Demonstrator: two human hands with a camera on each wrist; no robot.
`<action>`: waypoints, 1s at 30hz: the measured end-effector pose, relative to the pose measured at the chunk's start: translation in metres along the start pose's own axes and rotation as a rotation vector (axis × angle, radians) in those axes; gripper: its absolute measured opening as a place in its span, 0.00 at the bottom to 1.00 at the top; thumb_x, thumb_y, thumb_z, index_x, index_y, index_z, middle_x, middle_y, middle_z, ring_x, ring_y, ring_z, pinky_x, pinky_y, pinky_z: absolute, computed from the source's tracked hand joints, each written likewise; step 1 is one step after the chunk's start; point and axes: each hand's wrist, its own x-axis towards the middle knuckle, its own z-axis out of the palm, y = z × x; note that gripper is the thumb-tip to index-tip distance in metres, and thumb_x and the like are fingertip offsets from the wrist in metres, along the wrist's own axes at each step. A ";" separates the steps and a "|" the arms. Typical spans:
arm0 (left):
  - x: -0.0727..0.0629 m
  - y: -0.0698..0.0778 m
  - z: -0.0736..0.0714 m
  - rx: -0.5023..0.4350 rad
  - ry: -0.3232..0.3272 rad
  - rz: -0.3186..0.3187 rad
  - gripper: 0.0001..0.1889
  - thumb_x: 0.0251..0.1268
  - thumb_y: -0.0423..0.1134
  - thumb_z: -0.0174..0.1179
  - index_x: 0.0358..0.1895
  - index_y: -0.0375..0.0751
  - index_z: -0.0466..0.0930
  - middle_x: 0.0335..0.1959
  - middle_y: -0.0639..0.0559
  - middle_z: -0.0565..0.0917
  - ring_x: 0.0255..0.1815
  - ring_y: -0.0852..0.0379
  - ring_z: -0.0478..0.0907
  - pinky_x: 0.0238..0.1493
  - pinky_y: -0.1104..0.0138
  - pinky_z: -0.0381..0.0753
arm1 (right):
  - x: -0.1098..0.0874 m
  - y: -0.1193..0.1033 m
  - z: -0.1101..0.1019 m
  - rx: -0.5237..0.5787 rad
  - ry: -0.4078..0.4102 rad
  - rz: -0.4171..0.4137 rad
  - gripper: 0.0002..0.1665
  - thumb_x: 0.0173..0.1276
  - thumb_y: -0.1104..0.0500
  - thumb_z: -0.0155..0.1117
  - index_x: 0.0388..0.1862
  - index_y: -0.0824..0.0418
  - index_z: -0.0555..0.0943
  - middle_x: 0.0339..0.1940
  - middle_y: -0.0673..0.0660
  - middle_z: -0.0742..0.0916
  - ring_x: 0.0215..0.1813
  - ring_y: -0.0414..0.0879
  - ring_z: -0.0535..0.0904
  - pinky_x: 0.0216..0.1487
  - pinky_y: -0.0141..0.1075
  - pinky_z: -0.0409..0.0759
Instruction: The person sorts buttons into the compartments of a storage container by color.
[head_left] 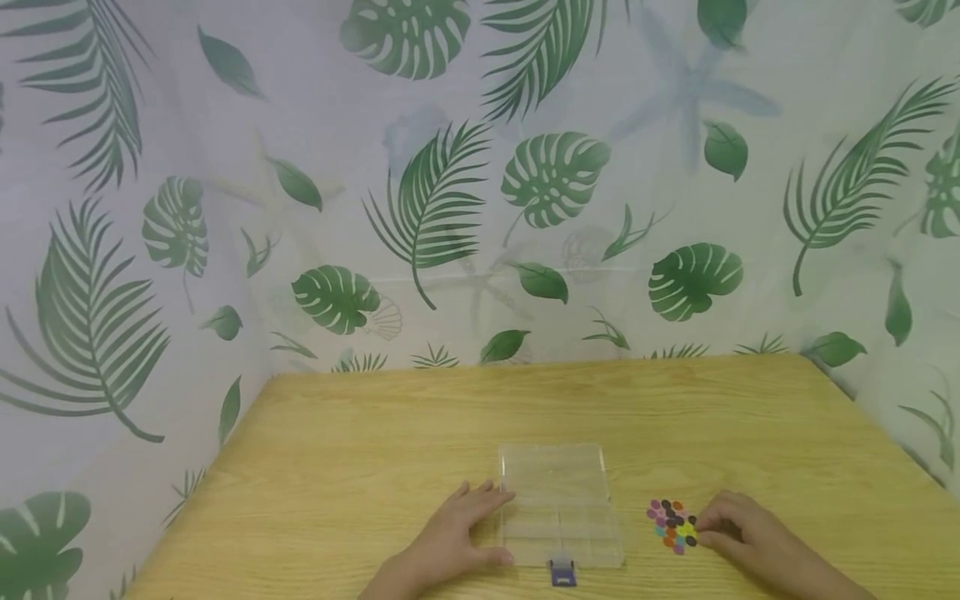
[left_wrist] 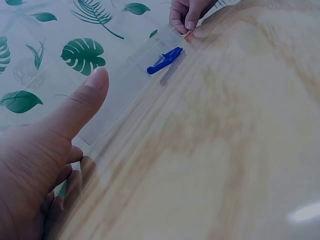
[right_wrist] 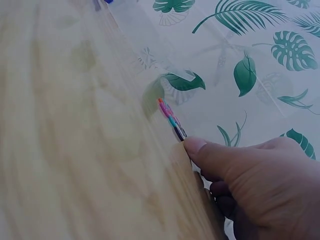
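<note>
Your right fingertips at the coloured discs, your left hand beside the clear box

Your left hand (head_left: 457, 529) lies at the left side of a clear plastic compartment box (head_left: 557, 508), fingers extended and thumb held well away from them; the fingertips reach the box's left edge, though you cannot tell whether they press on it. The box rests on the wood-grain tabletop (head_left: 337, 450), divider lines showing through its plastic, with a blue clasp (head_left: 562, 572) jutting from the edge nearest you.

Your right hand (head_left: 750, 537) is well apart from the left, its thumb and fingers bent towards each other at the right side of a cluster of small coloured discs (head_left: 671, 531). You cannot tell whether a disc sits between those fingertips. The cluster lies flat on the tabletop, right of the box, mixing purple, black, orange, yellow, pink and teal. Behind the tabletop hangs a pale leaf-print backdrop (head_left: 555, 179)
</note>
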 end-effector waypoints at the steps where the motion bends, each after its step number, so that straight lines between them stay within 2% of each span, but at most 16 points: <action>1: 0.000 0.000 0.000 0.004 0.001 0.006 0.40 0.53 0.63 0.61 0.69 0.55 0.64 0.70 0.53 0.66 0.72 0.48 0.59 0.71 0.45 0.51 | 0.000 0.001 0.001 -0.007 0.002 -0.016 0.09 0.63 0.67 0.63 0.35 0.52 0.78 0.35 0.42 0.78 0.35 0.28 0.70 0.29 0.27 0.74; 7: -0.001 0.002 -0.002 0.011 0.007 0.025 0.39 0.53 0.62 0.62 0.69 0.54 0.65 0.69 0.52 0.68 0.72 0.48 0.60 0.71 0.45 0.52 | 0.001 0.001 0.003 -0.043 0.024 -0.051 0.10 0.62 0.69 0.64 0.35 0.53 0.78 0.33 0.45 0.79 0.36 0.28 0.69 0.29 0.27 0.73; 14: 0.000 0.003 -0.003 0.021 0.008 0.028 0.39 0.53 0.61 0.63 0.68 0.52 0.66 0.69 0.51 0.69 0.71 0.47 0.61 0.71 0.45 0.52 | -0.001 -0.004 0.005 -0.091 0.091 -0.067 0.12 0.60 0.68 0.65 0.34 0.50 0.78 0.34 0.40 0.78 0.36 0.28 0.70 0.29 0.27 0.74; 21: 0.001 0.003 -0.002 0.048 0.013 0.054 0.39 0.54 0.63 0.61 0.68 0.52 0.65 0.68 0.51 0.69 0.71 0.48 0.62 0.71 0.46 0.53 | -0.003 -0.005 0.003 -0.063 0.099 -0.024 0.12 0.61 0.67 0.65 0.34 0.48 0.78 0.35 0.40 0.79 0.36 0.29 0.73 0.32 0.26 0.76; 24: 0.001 0.003 -0.002 0.055 0.016 0.066 0.38 0.54 0.62 0.61 0.68 0.51 0.66 0.68 0.50 0.70 0.71 0.47 0.62 0.71 0.47 0.53 | -0.002 -0.006 0.004 -0.070 0.120 -0.030 0.13 0.60 0.67 0.66 0.34 0.48 0.79 0.34 0.40 0.79 0.36 0.29 0.73 0.32 0.25 0.76; 30: 0.001 0.003 -0.003 0.047 0.021 0.069 0.38 0.54 0.60 0.63 0.68 0.51 0.65 0.67 0.50 0.71 0.70 0.47 0.63 0.70 0.46 0.54 | 0.006 -0.013 0.008 -0.067 0.146 -0.016 0.09 0.62 0.63 0.66 0.36 0.49 0.79 0.33 0.44 0.80 0.35 0.29 0.73 0.33 0.25 0.77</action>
